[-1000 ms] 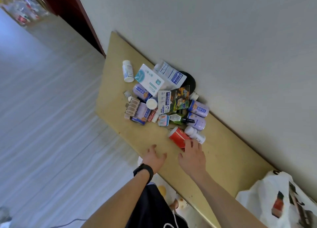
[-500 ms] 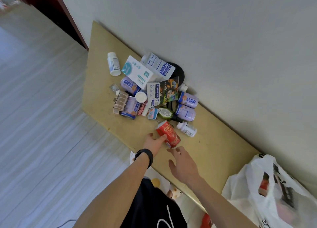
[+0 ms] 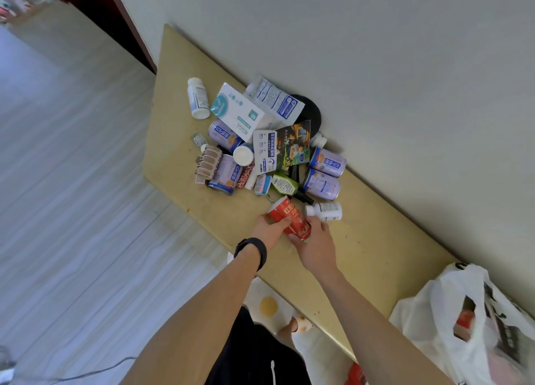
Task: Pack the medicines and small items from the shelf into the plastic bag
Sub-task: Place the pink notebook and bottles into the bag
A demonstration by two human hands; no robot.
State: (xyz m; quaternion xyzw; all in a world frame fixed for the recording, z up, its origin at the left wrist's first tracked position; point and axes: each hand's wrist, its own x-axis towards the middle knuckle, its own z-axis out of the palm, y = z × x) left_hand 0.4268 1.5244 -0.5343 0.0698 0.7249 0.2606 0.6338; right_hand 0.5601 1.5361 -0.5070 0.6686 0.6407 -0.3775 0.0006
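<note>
A red can (image 3: 289, 218) lies at the near edge of a pile of medicines on the yellow wooden shelf (image 3: 373, 248). My left hand (image 3: 269, 229), with a black wristband, grips the can's left side. My right hand (image 3: 317, 240) holds its lower right end. A small white bottle (image 3: 325, 211) lies just right of the can. The pile holds purple cans (image 3: 325, 161), white boxes (image 3: 240, 111), a green bottle (image 3: 285, 183) and a white pill bottle (image 3: 198, 98). The white plastic bag (image 3: 466, 324) stands open at the shelf's right end, with red items inside.
The shelf runs along a pale wall (image 3: 376, 51). A black round object (image 3: 308, 114) leans behind the boxes. Wood-look floor (image 3: 72, 211) lies to the left, with a dark door frame (image 3: 115, 17) at the far end. A cable (image 3: 95, 371) crosses the floor below.
Both hands have closed in on the red can: the left now grips it and the right, which hovered below it, holds its lower end. The view has shifted.
</note>
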